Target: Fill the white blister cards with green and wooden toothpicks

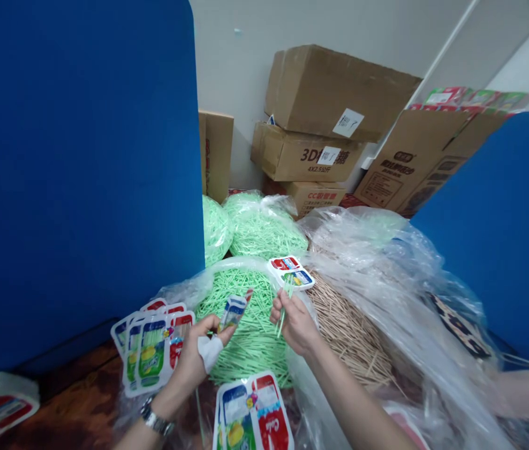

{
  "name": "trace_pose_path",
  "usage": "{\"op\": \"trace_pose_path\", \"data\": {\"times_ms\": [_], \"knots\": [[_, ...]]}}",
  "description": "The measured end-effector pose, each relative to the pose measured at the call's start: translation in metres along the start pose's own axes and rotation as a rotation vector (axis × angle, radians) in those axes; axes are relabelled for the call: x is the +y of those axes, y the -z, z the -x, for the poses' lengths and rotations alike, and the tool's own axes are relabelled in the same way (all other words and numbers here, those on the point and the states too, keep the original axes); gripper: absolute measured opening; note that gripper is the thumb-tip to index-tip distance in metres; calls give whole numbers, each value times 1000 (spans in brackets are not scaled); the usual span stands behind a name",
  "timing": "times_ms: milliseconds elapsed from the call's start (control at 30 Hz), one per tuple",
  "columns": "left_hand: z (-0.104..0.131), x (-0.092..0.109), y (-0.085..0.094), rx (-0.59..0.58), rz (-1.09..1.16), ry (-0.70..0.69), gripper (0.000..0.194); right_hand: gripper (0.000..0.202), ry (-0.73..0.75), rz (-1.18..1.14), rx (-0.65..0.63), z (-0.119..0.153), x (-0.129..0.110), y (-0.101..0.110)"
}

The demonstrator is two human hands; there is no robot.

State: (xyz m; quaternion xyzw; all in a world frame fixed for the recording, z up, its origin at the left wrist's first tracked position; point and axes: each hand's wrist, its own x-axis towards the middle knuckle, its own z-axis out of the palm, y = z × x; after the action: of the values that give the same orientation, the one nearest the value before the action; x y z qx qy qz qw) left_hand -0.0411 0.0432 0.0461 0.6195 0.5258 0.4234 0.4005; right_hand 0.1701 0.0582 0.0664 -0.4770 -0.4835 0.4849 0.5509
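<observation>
My left hand, with a white patch near the thumb, pinches a small printed packet in blue and red, seen at a steep angle. In my right hand, closed fingers hold a few thin pale-green sticks. Both hands are above an open plastic bag of loose green sticks. Behind my right hand, a cola-and-lemon printed card pack lies at the bag's edge. Several similar packs overlap left of my left hand, and more packs lie in front of me.
Brown sticks fill a clear plastic bag on the right. Further green bags and stacked cardboard boxes stand behind. Blue panels flank both sides. Another person's forearm reaches in at right.
</observation>
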Motion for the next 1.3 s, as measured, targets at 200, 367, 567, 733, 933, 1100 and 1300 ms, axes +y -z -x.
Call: {"op": "trace_pose_path", "data": {"times_ms": [200, 367, 567, 733, 933, 1100, 1300], "knots": [[18, 4, -23, -83, -39, -70, 36, 29, 140, -190, 221, 1, -42, -19], [24, 12, -27, -117, -97, -133, 36, 27, 257, -105, 274, 6, -50, -29], [26, 16, -29, -80, -106, -157, 34, 16, 320, 13, 232, 19, -51, -42], [28, 22, -30, -52, -158, -215, 34, 20, 386, 203, 211, 28, -44, -48], [23, 27, -26, -9, -126, -255, 31, 20, 363, 405, 166, 36, -33, -45], [21, 20, -23, -33, -98, -285, 25, 43, 363, 345, 27, 32, -37, -33], [20, 18, -22, -78, -47, -237, 26, 34, 529, 648, -106, 29, -48, -25]]}}
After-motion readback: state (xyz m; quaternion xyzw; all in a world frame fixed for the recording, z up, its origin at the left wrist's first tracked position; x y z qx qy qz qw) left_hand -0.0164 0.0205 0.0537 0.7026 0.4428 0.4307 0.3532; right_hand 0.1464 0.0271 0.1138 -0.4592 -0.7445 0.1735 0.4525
